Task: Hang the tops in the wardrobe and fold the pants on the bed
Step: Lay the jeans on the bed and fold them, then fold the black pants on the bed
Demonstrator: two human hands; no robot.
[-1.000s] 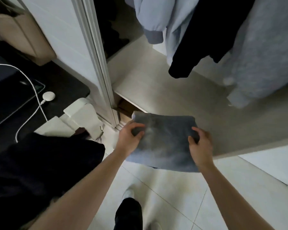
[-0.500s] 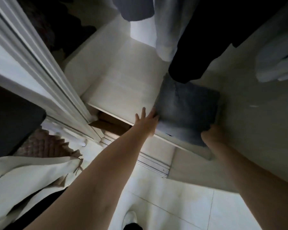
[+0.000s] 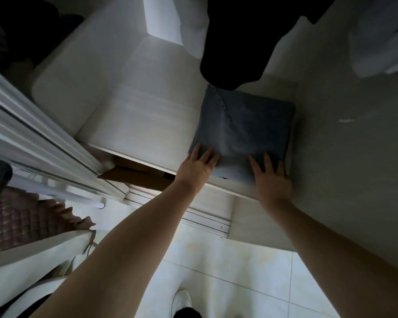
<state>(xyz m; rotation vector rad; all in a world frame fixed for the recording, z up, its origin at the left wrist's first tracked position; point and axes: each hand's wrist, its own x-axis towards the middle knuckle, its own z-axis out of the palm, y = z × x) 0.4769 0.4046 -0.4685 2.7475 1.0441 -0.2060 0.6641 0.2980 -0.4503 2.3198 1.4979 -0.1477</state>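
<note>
head | folded pants point(image 3: 244, 125) on wardrobe shelf point(image 3: 147, 125) | left hand point(image 3: 199, 166), right hand point(image 3: 270, 177) flat-fingered on near edge, likely pressing to seat it

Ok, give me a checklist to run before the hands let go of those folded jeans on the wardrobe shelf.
1. Folded jeans resting on the wardrobe shelf: ok.
2. Near edge fully on the shelf: not ok, it reaches the front lip by the left hand.
3. Both hands flat on the jeans, fingers straight: ok, right hand included.
4. Fold holding its shape: ok.
5. Hanging black garment clear of the jeans: cannot tell, its hem overlaps the far edge.
6. Jeans square against the side wall: ok.
</note>
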